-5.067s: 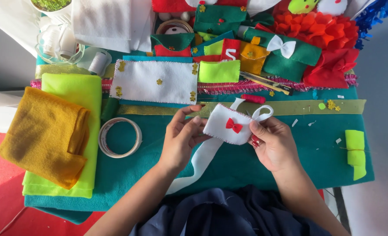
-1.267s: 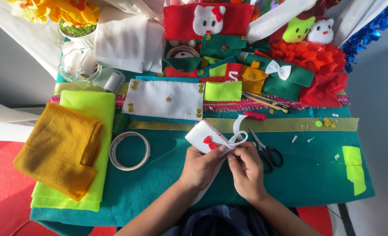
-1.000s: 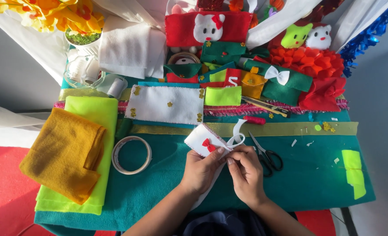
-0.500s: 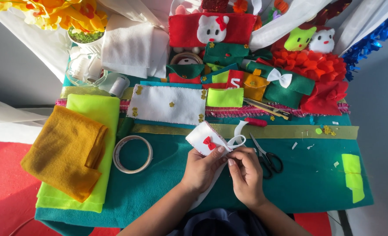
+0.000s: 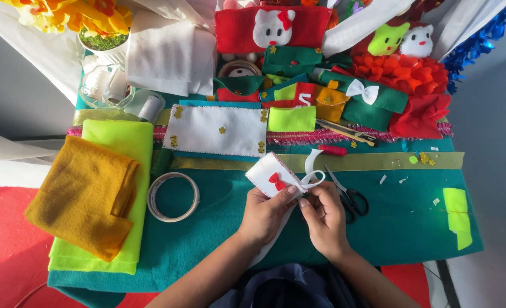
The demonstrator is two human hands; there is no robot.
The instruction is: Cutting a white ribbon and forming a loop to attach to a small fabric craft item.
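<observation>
A small white felt pouch (image 5: 267, 174) with a red bow and pink stitched edge is held up over the green felt table cover (image 5: 401, 228). My left hand (image 5: 264, 214) grips its lower edge with thumb on top. My right hand (image 5: 321, 214) pinches the pouch's right side, where a white ribbon strap (image 5: 311, 171) loops up. A long white felt strip (image 5: 271, 245) hangs down between my wrists.
Black scissors (image 5: 350, 198) lie just right of my right hand. A tape roll (image 5: 173, 197) sits to the left, beside folded mustard felt (image 5: 84, 194) on lime felt (image 5: 122, 137). Felt pieces, a white panel (image 5: 218, 130) and plush decorations fill the far side.
The pouch has been tilted and drawn nearer, and both hands have come close together at its lower right. Scissors that were hidden now lie right of my right hand. The view has shifted.
</observation>
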